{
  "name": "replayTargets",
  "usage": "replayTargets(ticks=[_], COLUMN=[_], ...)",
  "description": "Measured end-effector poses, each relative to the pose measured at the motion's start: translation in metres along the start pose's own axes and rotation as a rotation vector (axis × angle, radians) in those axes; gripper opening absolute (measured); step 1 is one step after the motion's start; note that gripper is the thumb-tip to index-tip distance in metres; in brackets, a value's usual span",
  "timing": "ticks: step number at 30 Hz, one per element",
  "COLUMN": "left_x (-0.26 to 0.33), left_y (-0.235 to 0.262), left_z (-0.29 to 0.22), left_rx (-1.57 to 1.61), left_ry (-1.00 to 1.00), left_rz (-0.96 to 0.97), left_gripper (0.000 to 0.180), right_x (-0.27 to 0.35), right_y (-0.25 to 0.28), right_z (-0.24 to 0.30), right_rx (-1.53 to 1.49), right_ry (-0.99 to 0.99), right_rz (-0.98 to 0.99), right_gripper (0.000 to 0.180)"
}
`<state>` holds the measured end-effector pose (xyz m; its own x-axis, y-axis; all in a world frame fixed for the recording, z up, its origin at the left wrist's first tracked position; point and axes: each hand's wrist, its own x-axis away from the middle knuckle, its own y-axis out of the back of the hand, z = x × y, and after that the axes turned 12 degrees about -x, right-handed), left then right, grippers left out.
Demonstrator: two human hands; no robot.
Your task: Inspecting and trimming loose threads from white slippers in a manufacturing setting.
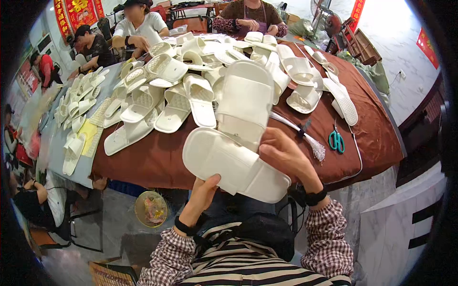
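Note:
My left hand (203, 194) is closed on the near edge of a cream slide slipper (217, 157), its thumb lying on the surface. That slipper lies slantwise in front of me, above the table's front edge. A second cream slipper (244, 97) stands behind it, toe end away from me, the two overlapping at its lower end. My right hand (285, 153) is closed at the lower right edge of this second slipper; its fingertips are partly hidden behind the slippers. Many loose cream slippers (164, 114) are heaped just beyond both hands.
A brown cloth (138, 169) covers the table. To the right lie teal-handled scissors (337, 141) and a bundle of white plastic strips (313, 145). Left are more slippers (74, 148) on a grey surface (55, 157). A bin (137, 209) stands below. Several people sit around the table.

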<state>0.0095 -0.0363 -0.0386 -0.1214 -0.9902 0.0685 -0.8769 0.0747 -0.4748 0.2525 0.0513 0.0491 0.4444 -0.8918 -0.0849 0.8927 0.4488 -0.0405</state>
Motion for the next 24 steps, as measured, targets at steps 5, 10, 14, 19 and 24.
replayTargets(ticks=[5,10,14,19,24], left_x=[-0.004,-0.028,-0.051,-0.098,-0.139], left_y=[-0.008,-0.013,-0.018,-0.018,-0.007], left_z=[-0.027,-0.060,-0.081,-0.099,-0.083], left_rx=[-0.192,-0.214,-0.144,-0.290,-0.496], left_ry=[0.001,-0.036,-0.094,-0.054,-0.067], left_rz=[0.083,-0.038,-0.044,-0.033,-0.071], left_gripper=[0.063,0.056,0.053,0.070,0.088], right_x=[0.010,0.022,0.035,0.043,0.038], right_y=[-0.011,-0.005,0.017,0.025,0.027], right_z=[-0.014,-0.007,-0.014,-0.040,-0.059], right_rx=[-0.213,0.222,0.250,0.249,0.212], right_ry=[0.045,0.242,0.220,0.154,0.103], right_rz=[-0.069,-0.388,-0.475,-0.497,-0.494], right_gripper=[0.045,0.034,0.027,0.027,0.029])
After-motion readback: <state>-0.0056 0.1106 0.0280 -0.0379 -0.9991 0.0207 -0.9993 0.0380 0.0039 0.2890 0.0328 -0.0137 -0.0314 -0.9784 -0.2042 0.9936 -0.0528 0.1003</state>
